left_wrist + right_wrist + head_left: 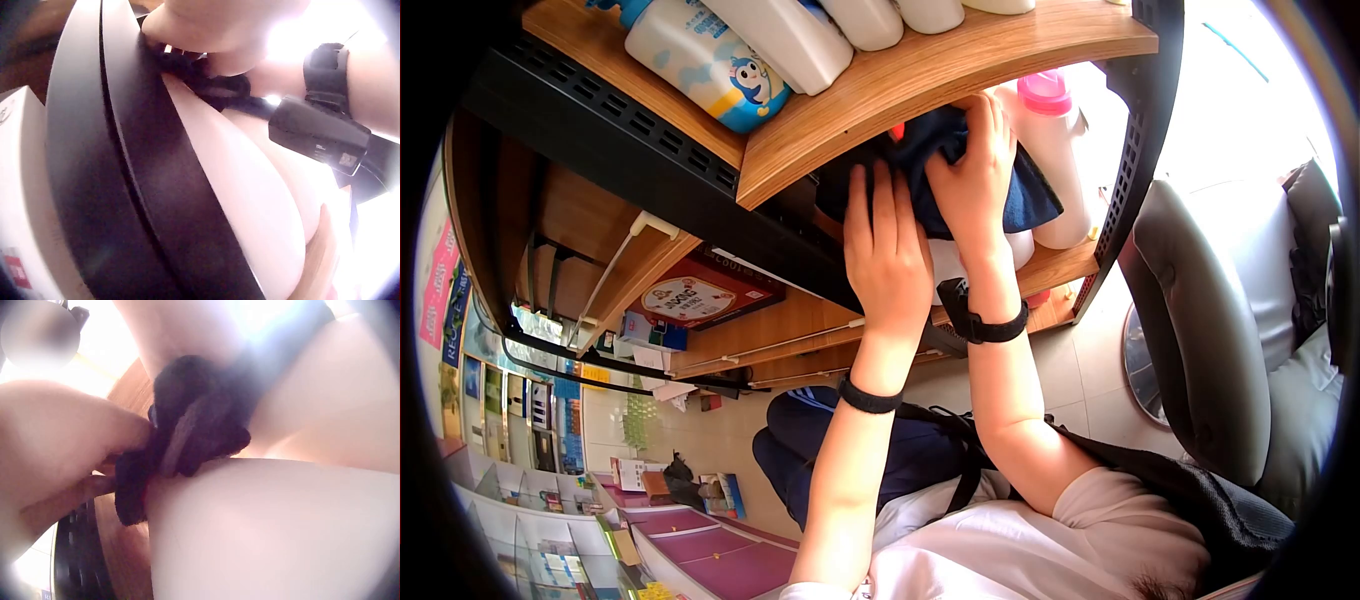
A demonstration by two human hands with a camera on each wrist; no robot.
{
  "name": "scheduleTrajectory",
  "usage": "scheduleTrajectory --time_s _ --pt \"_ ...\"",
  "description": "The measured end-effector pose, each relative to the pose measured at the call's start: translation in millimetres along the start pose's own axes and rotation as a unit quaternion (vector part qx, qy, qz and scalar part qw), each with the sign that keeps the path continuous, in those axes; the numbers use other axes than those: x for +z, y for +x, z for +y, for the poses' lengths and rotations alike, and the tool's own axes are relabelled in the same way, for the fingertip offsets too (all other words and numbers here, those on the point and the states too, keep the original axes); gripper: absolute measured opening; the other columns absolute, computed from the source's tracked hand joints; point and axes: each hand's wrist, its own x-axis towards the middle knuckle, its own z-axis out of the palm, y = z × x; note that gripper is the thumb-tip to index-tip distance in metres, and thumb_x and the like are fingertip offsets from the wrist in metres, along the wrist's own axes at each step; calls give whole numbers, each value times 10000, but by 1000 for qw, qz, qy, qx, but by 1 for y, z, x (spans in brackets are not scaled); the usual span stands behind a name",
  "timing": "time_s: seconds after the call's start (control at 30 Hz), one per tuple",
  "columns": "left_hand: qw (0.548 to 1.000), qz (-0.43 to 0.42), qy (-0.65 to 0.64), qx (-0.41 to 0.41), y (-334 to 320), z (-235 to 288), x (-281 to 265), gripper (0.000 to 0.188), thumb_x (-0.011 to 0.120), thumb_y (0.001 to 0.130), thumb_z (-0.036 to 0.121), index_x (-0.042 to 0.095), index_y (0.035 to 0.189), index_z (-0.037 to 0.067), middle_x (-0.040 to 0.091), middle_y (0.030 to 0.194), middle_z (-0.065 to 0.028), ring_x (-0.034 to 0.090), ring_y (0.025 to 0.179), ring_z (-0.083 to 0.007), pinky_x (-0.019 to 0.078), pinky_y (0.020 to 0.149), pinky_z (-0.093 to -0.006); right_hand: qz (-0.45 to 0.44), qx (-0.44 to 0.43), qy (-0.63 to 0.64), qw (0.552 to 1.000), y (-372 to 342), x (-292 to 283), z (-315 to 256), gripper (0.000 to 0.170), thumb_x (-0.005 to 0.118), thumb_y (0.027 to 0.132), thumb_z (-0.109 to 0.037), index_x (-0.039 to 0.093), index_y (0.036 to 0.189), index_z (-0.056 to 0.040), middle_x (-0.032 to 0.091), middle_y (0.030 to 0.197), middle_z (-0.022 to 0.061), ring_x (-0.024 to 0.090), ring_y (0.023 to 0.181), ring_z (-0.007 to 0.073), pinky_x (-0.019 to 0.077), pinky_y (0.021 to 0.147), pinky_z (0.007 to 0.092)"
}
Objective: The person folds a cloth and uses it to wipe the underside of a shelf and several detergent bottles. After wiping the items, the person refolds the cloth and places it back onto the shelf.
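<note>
A dark navy cloth (1028, 195) lies bunched among white bottles on the shelf below the top board. My right hand (980, 180) grips it, the thumb apart from the fingers; in the right wrist view the hand (56, 434) pinches the dark cloth (200, 425) beside a large white bottle (269, 531). My left hand (888, 265) reaches in beside it with fingers extended, touching the dark cloth near the shelf's black frame; its fingertips are partly in shadow. In the left wrist view, white bottles (231, 181) stand behind the black frame (156, 187).
Several white bottles (800, 45) stand on the wooden board (960, 60) above my hands. A pink-capped bottle (1050, 170) is right of the cloth. Lower left is a red box (700, 290); a grey chair (1200, 330) stands at the right.
</note>
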Motion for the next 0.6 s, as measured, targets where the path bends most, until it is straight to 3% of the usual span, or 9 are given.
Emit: scheduleTrajectory --time_s 0.23,0.4,0.6 --pt "1000 11 -4 1 -5 4 3 417 574 898 13 620 1307 -54 608 1394 -179 548 1327 -365 459 1087 -456 27 9 39 999 -3 0 -3 412 679 714 11 670 1109 -108 635 1279 110 580 1198 346 400 1064 446" --pt "1000 24 7 6 -7 3 6 391 591 896 39 637 1277 -35 625 1369 -158 576 1270 -346 467 1045 -439 42 46 105 993 -6 -5 -2 515 576 648 108 758 1075 -115 649 1257 104 589 1198 338 437 1050 439" --pt "998 48 36 2 -6 4 12 365 624 865 72 642 1217 -20 622 1354 -157 586 1191 -345 476 992 -427 37 22 33 999 -4 -7 -7 545 592 644 47 741 1136 -137 631 1279 108 587 1175 357 444 1045 455"
